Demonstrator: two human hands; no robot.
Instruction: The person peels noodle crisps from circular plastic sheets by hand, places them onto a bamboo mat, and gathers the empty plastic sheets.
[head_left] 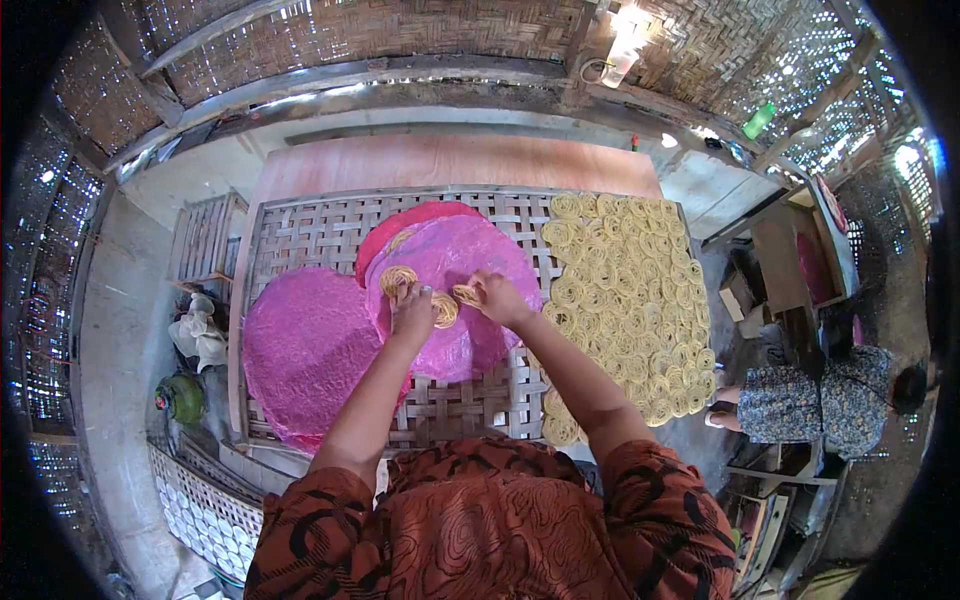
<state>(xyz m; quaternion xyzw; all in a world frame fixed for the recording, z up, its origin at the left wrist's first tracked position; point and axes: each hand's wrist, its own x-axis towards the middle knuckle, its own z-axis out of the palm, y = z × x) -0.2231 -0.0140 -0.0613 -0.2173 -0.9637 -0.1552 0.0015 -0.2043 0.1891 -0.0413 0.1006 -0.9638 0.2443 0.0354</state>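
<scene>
Nearest: wearer's red-brown patterned shirt (480, 530), both bare forearms reaching forward over a woven lattice rack (430, 425). Left of the left forearm, a round pink sheet (310, 355) lies on the rack, more layers showing at its lower edge.

Middle: both hands work over a second pink sheet (460, 250), at rack centre. Left hand (411, 308), fingers bent, touches the near edge of a yellow strand coil (398, 278); cannot tell if it grips it. Another flat coil (444, 312) sits between the hands, on the pink sheet, just beside the left thumb. Right hand (497, 298) pinches a third coil (466, 294) at its right side, coil tilted, over the same sheet; contact with the sheet unclear. A redder sheet (400, 225) sticks out under the far left edge of the second one.

Right part of rack: many similar yellow coils (625, 300), packed close, some overlapping. Off the rack's right side, another person in a dark patterned outfit (820, 405), plus a wooden box-like stand (795, 255). Left side, off the rack: green rounded container (180, 398), white bag (198, 332), slatted crate (205, 238).

Farther: bare wood strip of the counter (460, 165) beyond the rack. Back: woven wall (450, 40), bright lamp (625, 50), green bottle (760, 120) at upper right.
</scene>
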